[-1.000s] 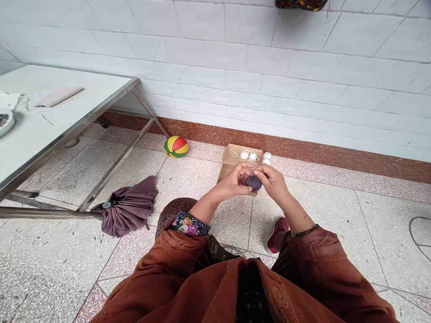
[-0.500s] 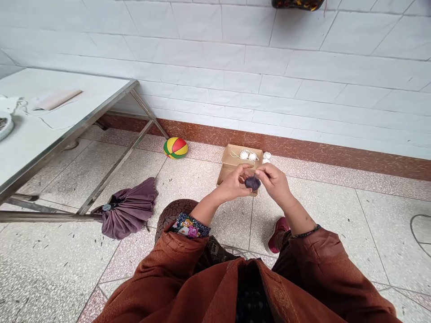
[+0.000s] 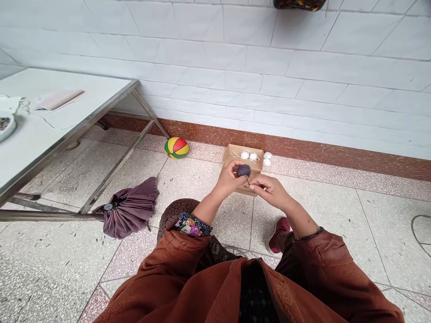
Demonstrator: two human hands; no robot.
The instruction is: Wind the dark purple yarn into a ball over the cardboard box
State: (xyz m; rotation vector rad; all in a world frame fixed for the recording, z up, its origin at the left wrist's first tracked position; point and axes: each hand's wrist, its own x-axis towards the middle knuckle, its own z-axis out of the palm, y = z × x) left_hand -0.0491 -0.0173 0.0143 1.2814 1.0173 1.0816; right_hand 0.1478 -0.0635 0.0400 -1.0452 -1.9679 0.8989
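Between the fingers of my left hand [image 3: 231, 177] sits a small dark purple ball of yarn [image 3: 244, 170]. My right hand [image 3: 269, 190], just to the right and slightly lower, pinches a dark strand of yarn [image 3: 248, 181] that runs up to the ball. Both hands are held over an open cardboard box [image 3: 232, 151] on the floor, hiding part of its inside. Two white balls of string [image 3: 248, 155] lie at the box's far side with loose ends. More white balls [image 3: 267, 158] rest on the floor against its right side.
A yellow, red and green ball [image 3: 177, 148] lies by the leg of a white metal-framed table [image 3: 94, 85] at left. A folded purple umbrella [image 3: 129, 211] is on the floor below. A tiled wall [image 3: 303, 80] rises behind the box. A thin cable [image 3: 417, 233] lies far right.
The yarn ball has moved left and up and turned in my left hand. My right hand has dropped lower, from above the ball to below it, still pinching the strand.
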